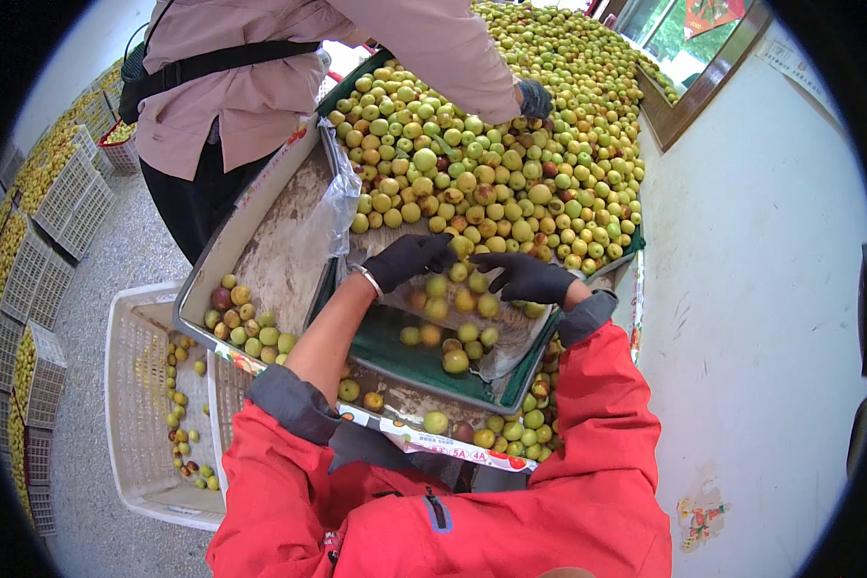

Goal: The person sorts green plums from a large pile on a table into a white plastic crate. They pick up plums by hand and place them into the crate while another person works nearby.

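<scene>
In dark gloves, both my hands hover at the lower edge of a large heap of green and reddish jujube-like fruits [477,166]. My left hand [413,261] has its fingers bent beside a yellow fruit [462,246]; whether it grips anything is hidden. Opposite it, my right hand [526,278] has its fingers spread, pointing towards the same fruit. Below them, several blurred fruits [469,303] lie or roll down over a green-lined tray [419,386] with clear plastic film. More fruits [249,325] sit in the cardboard-edged bin's left corner, and others [527,430] in its lower right corner.
A co-worker in a pink jacket [224,87] stands at the upper left, a gloved hand [535,99] on the heap. White plastic crates [126,404] stand on the floor at lower left. Stacked crates of fruit [72,195] line the far left. A white wall [751,289] runs along the right.
</scene>
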A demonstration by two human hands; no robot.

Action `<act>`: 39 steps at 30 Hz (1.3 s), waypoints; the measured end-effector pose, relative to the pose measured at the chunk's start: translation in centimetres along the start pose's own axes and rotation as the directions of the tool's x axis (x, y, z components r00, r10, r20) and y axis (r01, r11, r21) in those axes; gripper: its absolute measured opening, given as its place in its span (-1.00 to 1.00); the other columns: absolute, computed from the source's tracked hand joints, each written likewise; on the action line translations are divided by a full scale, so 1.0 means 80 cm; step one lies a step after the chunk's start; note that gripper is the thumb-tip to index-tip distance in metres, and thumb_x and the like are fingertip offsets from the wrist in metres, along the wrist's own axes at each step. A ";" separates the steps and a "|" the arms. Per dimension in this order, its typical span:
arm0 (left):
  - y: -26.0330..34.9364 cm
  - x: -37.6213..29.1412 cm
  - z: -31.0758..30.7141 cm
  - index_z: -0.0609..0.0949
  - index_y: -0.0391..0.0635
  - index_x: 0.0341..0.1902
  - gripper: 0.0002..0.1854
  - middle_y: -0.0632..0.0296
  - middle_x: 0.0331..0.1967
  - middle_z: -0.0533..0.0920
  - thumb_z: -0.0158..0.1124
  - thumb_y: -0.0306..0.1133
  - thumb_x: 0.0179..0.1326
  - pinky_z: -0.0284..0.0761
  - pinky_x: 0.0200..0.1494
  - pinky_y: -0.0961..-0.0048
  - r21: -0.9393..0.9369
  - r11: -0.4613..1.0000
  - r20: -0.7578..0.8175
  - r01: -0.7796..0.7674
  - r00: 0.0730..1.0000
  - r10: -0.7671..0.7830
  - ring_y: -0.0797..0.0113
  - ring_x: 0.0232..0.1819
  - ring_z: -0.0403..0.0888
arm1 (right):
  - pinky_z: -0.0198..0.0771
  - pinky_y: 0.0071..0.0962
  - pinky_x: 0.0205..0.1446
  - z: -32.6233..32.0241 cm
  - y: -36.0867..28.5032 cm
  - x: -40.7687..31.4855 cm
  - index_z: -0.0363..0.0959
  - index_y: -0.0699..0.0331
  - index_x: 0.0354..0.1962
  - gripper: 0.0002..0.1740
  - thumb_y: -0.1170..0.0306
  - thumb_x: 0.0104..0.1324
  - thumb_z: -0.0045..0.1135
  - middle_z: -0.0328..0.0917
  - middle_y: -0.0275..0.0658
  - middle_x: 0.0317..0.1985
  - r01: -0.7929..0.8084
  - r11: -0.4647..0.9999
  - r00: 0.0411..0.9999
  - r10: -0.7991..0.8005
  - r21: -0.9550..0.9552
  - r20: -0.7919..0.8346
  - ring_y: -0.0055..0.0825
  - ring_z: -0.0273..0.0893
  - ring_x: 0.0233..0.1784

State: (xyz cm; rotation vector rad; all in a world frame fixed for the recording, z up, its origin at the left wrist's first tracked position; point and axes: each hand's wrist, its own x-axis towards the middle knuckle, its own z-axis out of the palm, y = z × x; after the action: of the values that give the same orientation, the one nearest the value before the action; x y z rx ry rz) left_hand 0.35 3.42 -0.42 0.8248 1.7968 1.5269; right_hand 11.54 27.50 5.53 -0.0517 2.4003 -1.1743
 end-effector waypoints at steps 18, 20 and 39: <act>-0.030 0.020 -0.001 0.61 -0.18 0.06 -0.60 -0.02 -0.04 0.66 0.13 -0.13 0.35 0.48 0.09 0.23 0.425 0.899 -0.376 -0.105 0.883 0.281 0.01 0.01 0.62 | 0.44 -0.29 0.17 -0.129 0.128 0.059 0.44 0.07 0.17 -0.41 0.28 0.15 0.31 0.54 0.00 0.08 -0.212 0.887 0.730 -0.135 -0.410 -0.670 -0.10 0.54 0.10; -0.027 0.007 -0.006 0.60 -0.18 0.07 -0.60 -0.03 -0.04 0.66 0.15 -0.13 0.34 0.49 0.10 0.22 0.498 0.865 -0.343 -0.059 0.903 0.259 0.01 0.01 0.61 | 0.45 -0.33 0.15 -0.079 0.078 0.066 0.50 0.10 0.11 -0.45 0.23 0.15 0.37 0.57 -0.09 0.06 -0.175 0.958 0.813 0.012 -0.225 -0.582 -0.25 0.56 0.09; -0.038 0.018 0.012 0.60 -0.16 0.10 -0.56 -0.04 -0.04 0.66 0.16 -0.11 0.31 0.49 0.10 0.21 0.468 0.856 -0.290 -0.220 0.877 0.384 0.01 -0.03 0.63 | 0.48 -0.33 -0.02 -0.025 0.035 0.026 0.58 0.18 -0.03 -0.56 0.14 0.21 0.32 0.59 -0.07 -0.22 -0.025 0.902 0.913 -0.156 -0.432 -0.378 -0.19 0.58 -0.14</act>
State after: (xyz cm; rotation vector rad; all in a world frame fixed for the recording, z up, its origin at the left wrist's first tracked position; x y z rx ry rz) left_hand 0.08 4.75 -3.64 1.1344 2.4347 1.5954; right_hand 9.35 30.27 3.63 -0.0327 3.0151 -0.7052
